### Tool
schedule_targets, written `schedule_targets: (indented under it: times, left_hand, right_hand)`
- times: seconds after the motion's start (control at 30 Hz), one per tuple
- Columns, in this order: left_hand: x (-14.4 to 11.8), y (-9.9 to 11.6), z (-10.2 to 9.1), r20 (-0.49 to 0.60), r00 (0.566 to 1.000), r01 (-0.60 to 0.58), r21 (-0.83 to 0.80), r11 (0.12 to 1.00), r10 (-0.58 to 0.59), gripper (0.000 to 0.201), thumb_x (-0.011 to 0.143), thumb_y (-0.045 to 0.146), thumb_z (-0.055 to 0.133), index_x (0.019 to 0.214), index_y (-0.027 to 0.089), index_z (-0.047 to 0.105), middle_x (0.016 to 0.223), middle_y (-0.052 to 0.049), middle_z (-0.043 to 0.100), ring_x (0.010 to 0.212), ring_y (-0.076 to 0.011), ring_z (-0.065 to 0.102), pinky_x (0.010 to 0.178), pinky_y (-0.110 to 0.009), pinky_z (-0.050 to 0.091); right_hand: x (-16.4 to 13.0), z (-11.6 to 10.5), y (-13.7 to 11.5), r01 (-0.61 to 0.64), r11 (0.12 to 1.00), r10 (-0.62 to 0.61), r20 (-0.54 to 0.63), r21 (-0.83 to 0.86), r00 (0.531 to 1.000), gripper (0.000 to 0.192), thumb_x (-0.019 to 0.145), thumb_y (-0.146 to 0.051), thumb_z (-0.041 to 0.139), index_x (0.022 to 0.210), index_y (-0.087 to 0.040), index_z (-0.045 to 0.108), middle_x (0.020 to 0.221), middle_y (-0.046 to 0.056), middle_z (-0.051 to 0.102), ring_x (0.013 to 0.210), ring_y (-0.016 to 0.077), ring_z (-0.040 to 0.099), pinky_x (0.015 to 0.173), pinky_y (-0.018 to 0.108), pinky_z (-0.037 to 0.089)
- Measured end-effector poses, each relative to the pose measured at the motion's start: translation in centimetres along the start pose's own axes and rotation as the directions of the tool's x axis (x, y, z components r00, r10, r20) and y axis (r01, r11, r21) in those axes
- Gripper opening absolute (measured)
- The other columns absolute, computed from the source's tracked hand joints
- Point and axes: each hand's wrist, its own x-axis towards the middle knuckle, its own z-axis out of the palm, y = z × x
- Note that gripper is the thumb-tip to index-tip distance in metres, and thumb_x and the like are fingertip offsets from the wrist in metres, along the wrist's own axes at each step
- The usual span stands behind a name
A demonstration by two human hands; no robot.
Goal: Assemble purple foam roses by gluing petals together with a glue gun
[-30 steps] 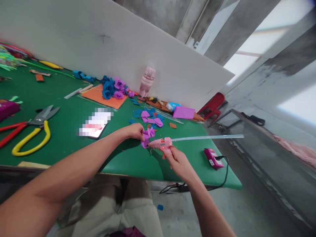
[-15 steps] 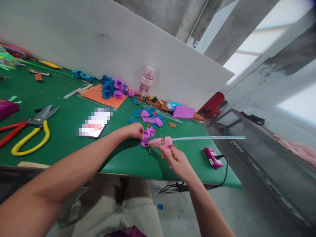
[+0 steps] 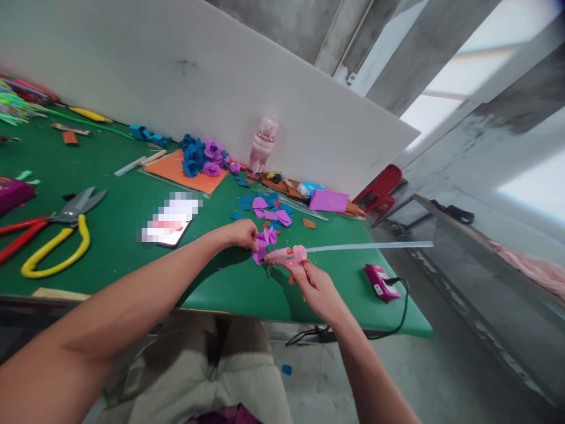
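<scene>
Pinching the purple flower [image 3: 263, 244] in closed fingers, the left hand [image 3: 242, 234] rests on the table [image 3: 132, 212]. Just right, the right hand [image 3: 318, 287] grips the glue gun [image 3: 289, 257], nozzle touching the flower.

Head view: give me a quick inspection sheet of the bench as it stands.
Surface: green table, backed by a white board.
Job's things: purple flower at the nozzle of a pink glue gun; a clear glue stick juts from its back.
Clutter: yellow scissors, phone, orange sheet with finished flowers, loose petals, pink bottle, purple pad.
Grips: left hand pinches the flower; right hand holds the gun.
Cables: black cable runs from a purple plug over the table edge.
Surroundings: red chair, concrete floor.
</scene>
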Motion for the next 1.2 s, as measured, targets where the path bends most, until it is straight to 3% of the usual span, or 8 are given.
schedule_targets:
  times: [0.57,0.93,1.2]
  left_hand:
    - [0.0,-0.1,0.1,-0.013,0.999,-0.04,-0.028,0.999,0.039,0.019,0.051,0.029,0.064,0.044,0.016,0.052,0.04,0.005,0.042,0.046,-0.0088,0.035,0.048,-0.024,0.022]
    - [0.2,-0.4,0.2,-0.024,0.999,-0.038,-0.017,0.999,0.037,0.019,0.051,0.031,0.066,0.048,0.015,0.056,0.041,0.005,0.044,0.045,-0.0083,0.035,0.048,-0.024,0.022]
    - [0.3,-0.4,0.3,-0.028,0.999,-0.023,-0.042,0.999,0.022,0.018,0.05,0.03,0.067,0.047,0.015,0.057,0.042,0.004,0.046,0.046,-0.0083,0.036,0.048,-0.024,0.023]
  right_hand:
    - [-0.3,-0.2,-0.4,0.052,0.998,-0.053,-0.006,-0.033,0.999,0.031,0.091,-0.039,0.034,0.081,-0.018,0.055,0.062,0.0,0.057,0.054,0.0126,0.052,0.052,0.022,0.036]
    - [-0.9,-1.0,-0.2,-0.045,0.998,0.046,-0.029,0.047,0.999,0.035,0.09,-0.045,0.034,0.082,-0.018,0.056,0.059,-0.001,0.055,0.049,0.0117,0.049,0.048,0.021,0.036]
    - [-0.4,-0.1,0.1,-0.013,1.0,0.012,-0.031,-0.003,0.999,0.034,0.091,-0.042,0.034,0.076,-0.018,0.054,0.058,-0.001,0.055,0.05,0.0121,0.05,0.049,0.021,0.035]
